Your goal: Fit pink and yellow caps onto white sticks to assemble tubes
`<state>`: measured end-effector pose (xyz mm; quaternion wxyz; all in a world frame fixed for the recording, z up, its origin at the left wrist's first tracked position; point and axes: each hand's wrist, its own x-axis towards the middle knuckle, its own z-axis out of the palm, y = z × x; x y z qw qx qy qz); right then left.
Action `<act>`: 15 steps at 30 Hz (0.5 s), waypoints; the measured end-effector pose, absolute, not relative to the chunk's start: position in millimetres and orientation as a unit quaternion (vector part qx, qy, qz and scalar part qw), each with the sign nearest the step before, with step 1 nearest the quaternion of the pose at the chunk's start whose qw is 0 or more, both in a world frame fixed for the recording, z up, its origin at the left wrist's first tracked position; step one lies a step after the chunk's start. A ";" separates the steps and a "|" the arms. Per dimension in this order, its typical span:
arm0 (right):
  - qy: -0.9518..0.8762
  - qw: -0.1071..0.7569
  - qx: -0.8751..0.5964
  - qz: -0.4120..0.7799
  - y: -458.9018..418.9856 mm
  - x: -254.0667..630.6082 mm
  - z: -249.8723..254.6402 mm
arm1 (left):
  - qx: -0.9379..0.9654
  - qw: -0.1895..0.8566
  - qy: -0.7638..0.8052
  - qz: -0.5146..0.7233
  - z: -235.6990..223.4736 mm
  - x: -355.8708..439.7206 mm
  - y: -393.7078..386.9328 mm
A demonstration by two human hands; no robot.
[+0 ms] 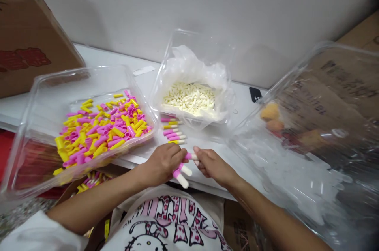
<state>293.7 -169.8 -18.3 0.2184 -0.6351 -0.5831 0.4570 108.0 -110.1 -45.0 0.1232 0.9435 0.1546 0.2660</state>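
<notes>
My left hand (161, 164) is closed around several pink tubes with cream-white tips. Two of the tipped tubes (181, 178) stick out below its fingers. Another pink tube (188, 156) points from that hand toward my right hand (212, 165). The fingers of my right hand pinch the white tip (194, 156) at its end. Just beyond my hands, a short row of pink and yellow tubes with white tips (174, 134) lies on the white table (204, 140).
At left, a clear bin (32, 97) holds loose pink and yellow tubes (103, 130). Small cream-white pieces (192, 98) fill a bag-lined clear bin (160, 73). Right stands a large clear bin (299, 59), near a phone (255, 94). A cardboard box (35, 26) is at far left.
</notes>
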 end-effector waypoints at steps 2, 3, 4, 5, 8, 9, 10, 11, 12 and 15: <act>-0.505 0.191 -0.641 0.545 -167.7 291.6 -23.9 | 0.953 0.069 0.132 0.262 -51.7 111.8 -109.3; -0.511 0.185 -0.647 0.534 -167.5 292.1 -25.5 | 0.953 0.059 0.131 0.265 -56.8 114.0 -109.0; -0.540 0.184 -0.661 0.488 -168.3 294.1 -25.7 | 0.952 0.056 0.144 0.265 -63.3 116.2 -108.6; -0.579 0.182 -0.677 0.416 -170.1 298.0 -24.5 | 0.948 0.056 0.169 0.265 -71.1 118.4 -108.0; -0.644 0.167 -0.717 0.209 -179.4 324.1 -12.8 | 0.928 0.058 0.271 0.249 -98.9 123.5 -104.0; -0.639 0.165 -0.732 0.170 -182.6 337.8 -7.3 | 0.922 0.064 0.298 0.237 -108.1 124.5 -102.1; -0.626 0.164 -0.749 0.139 -185.3 353.5 -1.8 | 0.918 0.077 0.319 0.224 -116.2 125.1 -100.2; -0.609 0.160 -0.770 0.105 -186.9 370.4 3.1 | 0.913 0.096 0.335 0.214 -123.1 125.4 -98.3; -0.589 0.146 -0.792 0.070 -187.1 387.6 7.0 | 0.907 0.118 0.348 0.206 -128.2 125.4 -96.7; -0.542 0.027 -0.840 0.000 -179.0 430.8 8.5 | 0.891 0.162 0.381 0.188 -133.0 125.1 -93.6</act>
